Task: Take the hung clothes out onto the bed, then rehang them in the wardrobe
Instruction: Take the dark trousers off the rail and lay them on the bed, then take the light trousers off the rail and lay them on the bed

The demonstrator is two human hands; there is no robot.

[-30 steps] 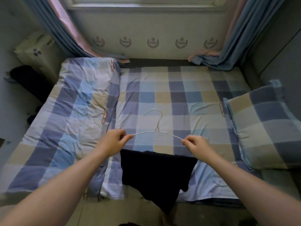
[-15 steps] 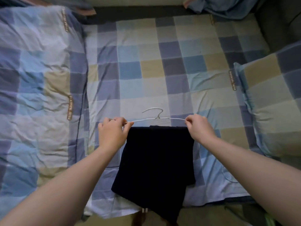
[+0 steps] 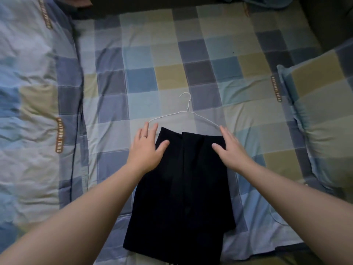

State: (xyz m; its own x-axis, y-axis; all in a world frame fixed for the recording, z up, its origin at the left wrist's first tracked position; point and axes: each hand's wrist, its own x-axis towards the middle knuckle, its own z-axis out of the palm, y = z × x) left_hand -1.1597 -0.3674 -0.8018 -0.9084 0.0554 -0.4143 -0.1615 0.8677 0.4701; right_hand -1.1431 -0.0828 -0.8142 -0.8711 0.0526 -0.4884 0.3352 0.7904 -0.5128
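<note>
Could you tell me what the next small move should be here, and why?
Probably lift both open hands away. The dark garment already lies flat on the checked bed sheet, draped on the white wire hanger; the left hand and right hand hold nothing, so it seems set down.
</note>
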